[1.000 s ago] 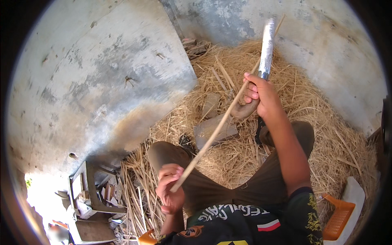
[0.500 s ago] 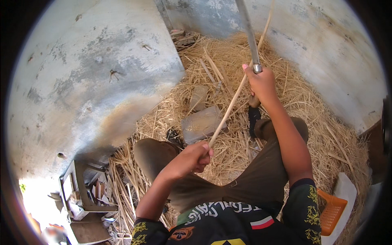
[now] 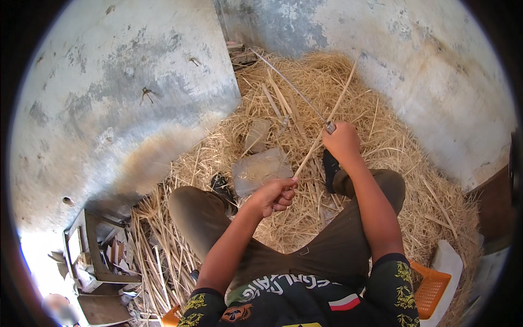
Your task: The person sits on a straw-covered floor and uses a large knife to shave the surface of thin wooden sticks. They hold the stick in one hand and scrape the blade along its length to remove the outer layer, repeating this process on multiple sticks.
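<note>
My left hand [image 3: 274, 197] is closed round the near end of a long, thin, pale stick [image 3: 308, 158], which slants up and away to the right. In my right hand [image 3: 343, 144] is the handle of a long-bladed knife [image 3: 289, 82], mostly hidden by the fingers. Its narrow blade, seen nearly edge-on, points to the far left from a metal collar. Near that collar the knife crosses the stick; whether the blade touches it I cannot tell. Both hands are above the ground, between and beyond my bent knees.
Straw-like shavings [image 3: 403, 141] cover the floor. A grey slab [image 3: 261, 170] and a smaller block [image 3: 257, 135] lie between my feet. Split sticks [image 3: 155, 245] are heaped at left, beside a broken frame [image 3: 103, 278]. Worn walls [image 3: 131, 87] enclose the space; an orange plastic seat [image 3: 433, 291] is at lower right.
My right hand has come nearer, and the knife blade has swung from pointing away to pointing far left. My left hand has shifted slightly up and right with the stick.
</note>
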Motion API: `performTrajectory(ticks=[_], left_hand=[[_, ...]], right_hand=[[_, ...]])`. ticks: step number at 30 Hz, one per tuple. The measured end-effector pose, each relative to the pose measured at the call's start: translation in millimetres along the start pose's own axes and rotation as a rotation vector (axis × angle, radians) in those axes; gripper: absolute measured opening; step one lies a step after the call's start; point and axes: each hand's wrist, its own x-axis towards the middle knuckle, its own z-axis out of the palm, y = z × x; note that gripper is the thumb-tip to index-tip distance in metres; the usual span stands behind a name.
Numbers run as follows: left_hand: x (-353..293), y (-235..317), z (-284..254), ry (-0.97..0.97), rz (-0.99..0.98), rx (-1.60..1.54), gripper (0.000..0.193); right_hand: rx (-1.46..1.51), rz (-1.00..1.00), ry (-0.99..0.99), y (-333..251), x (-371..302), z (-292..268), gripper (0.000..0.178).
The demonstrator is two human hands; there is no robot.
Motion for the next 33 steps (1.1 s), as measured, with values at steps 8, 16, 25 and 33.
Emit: performTrajectory(ticks=[8,16,25,33], left_hand=[[0,-13,3,0.201,0.256,0.030,0.031],[14,-34,-16,0.836,0.818,0.890,0.030],[2,-10,15,0.908,0.877,0.796,0.027],[1,-3,26,0.891,0.824,0.765,0.030]], right_hand=[[-0.176,-0.091,-0.117,0,-24,36,0.027],[-0.033,-0.642,0.062,-27,-64,66,0.010],[-0.079,-0.777,0.228,-21,-32,73,0.010],[-0.039,-0.766,0.274,-19,-23,74,0.007]])
